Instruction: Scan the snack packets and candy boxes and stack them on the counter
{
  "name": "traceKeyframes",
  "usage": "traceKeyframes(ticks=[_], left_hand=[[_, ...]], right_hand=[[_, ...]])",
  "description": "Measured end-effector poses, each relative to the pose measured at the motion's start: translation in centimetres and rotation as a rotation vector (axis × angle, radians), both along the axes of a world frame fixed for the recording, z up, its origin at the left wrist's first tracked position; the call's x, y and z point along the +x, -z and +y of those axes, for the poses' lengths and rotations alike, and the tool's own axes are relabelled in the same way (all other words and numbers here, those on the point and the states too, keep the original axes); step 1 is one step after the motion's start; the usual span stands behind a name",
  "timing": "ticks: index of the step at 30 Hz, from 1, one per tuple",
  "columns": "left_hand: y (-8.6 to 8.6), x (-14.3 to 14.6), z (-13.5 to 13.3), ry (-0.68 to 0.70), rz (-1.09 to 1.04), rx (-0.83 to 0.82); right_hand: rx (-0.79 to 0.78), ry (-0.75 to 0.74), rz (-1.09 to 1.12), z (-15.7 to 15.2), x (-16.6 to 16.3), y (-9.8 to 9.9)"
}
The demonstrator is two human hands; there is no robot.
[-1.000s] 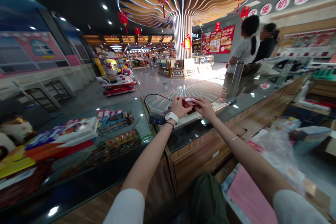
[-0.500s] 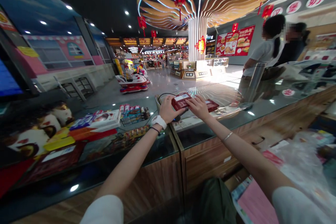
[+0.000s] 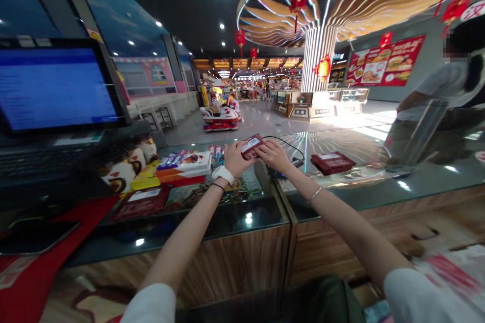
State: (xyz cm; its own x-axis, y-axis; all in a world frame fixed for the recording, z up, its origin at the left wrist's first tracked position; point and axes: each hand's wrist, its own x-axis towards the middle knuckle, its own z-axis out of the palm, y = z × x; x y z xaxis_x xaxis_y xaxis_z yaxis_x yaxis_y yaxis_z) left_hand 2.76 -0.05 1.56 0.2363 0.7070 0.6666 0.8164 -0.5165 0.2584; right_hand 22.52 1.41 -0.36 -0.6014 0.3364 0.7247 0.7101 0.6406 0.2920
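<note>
Glossy mall floor point(image 3: 265, 117), striped lit column point(image 3: 317, 63), perhaps shopfronts point(image 3: 242, 64).

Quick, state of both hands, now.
Left hand: closed on the small dark red rectangular box.
Right hand: closed on the same box.

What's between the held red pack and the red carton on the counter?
Head view: right hand gripping the red pack, then black cable and dark device on the glass.

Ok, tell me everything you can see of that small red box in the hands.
The small dark-red flat box looks like closed cardboard, rectangular, with a white label on its upturned face; the print is unreadable. It is tilted, held above the glass counter top, its left end gripped by the left hand, its right end by the right hand. Nothing else touches it.
</note>
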Motion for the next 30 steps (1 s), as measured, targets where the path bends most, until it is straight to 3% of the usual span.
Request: traceKeyframes(ticks=[6, 12, 19, 30], left_hand=[[0.1, -2.0, -0.1, -0.054, -0.012, 0.102], [0.4, -3.8, 0.0, 0.031, 0.216, 0.161], [0.6, -3.8, 0.0, 0.143, 0.299, 0.193], [0.6, -3.7, -0.8, 0.106, 0.381, 0.195]], right_hand=[[-0.075, -0.071, 0.095, 0.7, -2.0, -0.9], [-0.179, -0.043, 0.138, 0.4, -1.2, -0.2], [-0.185, -0.023, 0.132, -0.6, -0.3, 0.1], [-0.141, -0.045, 0.131, -0.9, -0.8, 0.6]])
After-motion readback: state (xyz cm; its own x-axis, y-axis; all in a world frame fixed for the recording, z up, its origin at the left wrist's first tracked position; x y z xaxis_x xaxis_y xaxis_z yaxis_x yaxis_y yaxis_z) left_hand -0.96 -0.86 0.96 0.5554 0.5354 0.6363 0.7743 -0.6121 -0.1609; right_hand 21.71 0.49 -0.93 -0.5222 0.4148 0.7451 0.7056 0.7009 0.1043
